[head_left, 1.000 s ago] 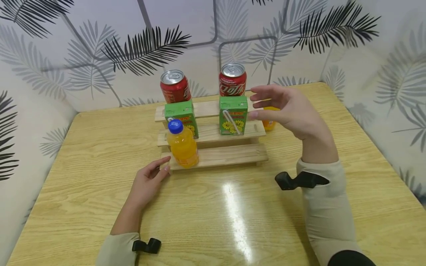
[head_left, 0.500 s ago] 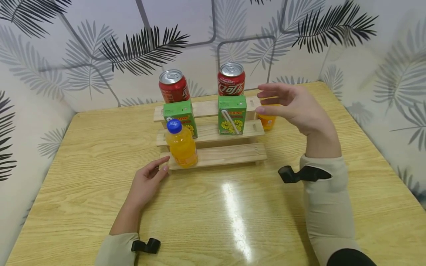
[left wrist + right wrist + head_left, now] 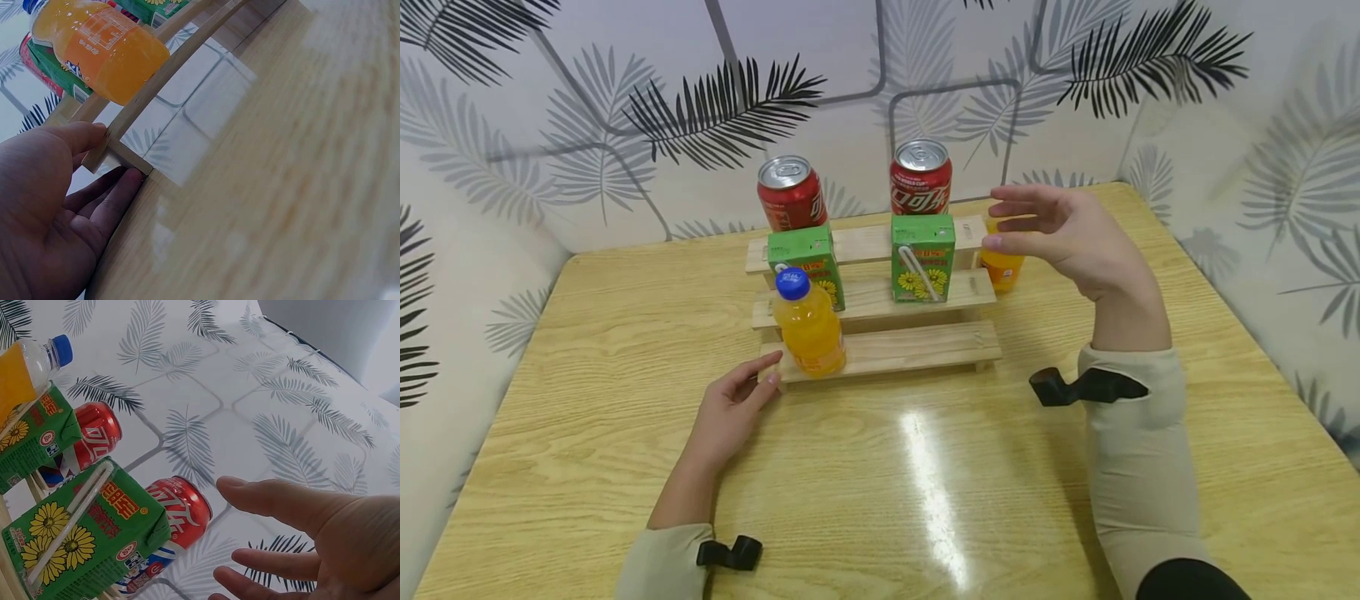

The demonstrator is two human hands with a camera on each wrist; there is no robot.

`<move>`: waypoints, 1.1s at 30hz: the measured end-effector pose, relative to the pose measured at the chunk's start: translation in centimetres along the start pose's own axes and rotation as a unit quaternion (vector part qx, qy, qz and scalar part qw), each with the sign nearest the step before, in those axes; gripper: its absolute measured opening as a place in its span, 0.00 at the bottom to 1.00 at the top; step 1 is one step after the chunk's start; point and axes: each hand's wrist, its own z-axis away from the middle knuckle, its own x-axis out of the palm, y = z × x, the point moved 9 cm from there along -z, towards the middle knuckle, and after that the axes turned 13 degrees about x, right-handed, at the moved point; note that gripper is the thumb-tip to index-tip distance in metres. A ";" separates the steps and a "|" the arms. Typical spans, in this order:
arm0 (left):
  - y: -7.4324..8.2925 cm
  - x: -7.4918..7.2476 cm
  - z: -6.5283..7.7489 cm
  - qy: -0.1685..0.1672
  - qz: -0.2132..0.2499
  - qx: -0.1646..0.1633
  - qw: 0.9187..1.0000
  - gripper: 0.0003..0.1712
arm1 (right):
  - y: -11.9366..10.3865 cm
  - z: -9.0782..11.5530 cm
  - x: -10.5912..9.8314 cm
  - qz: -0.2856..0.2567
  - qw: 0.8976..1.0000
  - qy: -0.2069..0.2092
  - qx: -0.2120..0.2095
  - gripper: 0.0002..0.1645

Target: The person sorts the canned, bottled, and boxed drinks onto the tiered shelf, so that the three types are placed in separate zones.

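Note:
A three-step wooden rack stands on the table. My left hand grips the left end of its lowest step; in the left wrist view the thumb is on top and fingers touch the leg below. Beside that hand, an orange juice bottle with a blue cap stands on this step. My right hand hangs in the air right of the rack, thumb and fingers apart, holding nothing. Behind its fingertips a second orange bottle is partly hidden. Nearest on the rack is the right green drink carton with a straw.
Another green carton shares the middle step. Two red cola cans, the left can and the right can, stand on the top step. A leaf-patterned wall closes off the back of the wood-grain table.
My right hand has drawn a little to the right, away from the right green carton, showing more of the bottle behind it. The left hand stays on the rack.

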 end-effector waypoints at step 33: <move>0.5 0.1 0.0 0.003 0.007 -0.002 1.000 0.25 | 1.8 -1.3 -1.7 0.050 0.996 0.062 0.028 0.46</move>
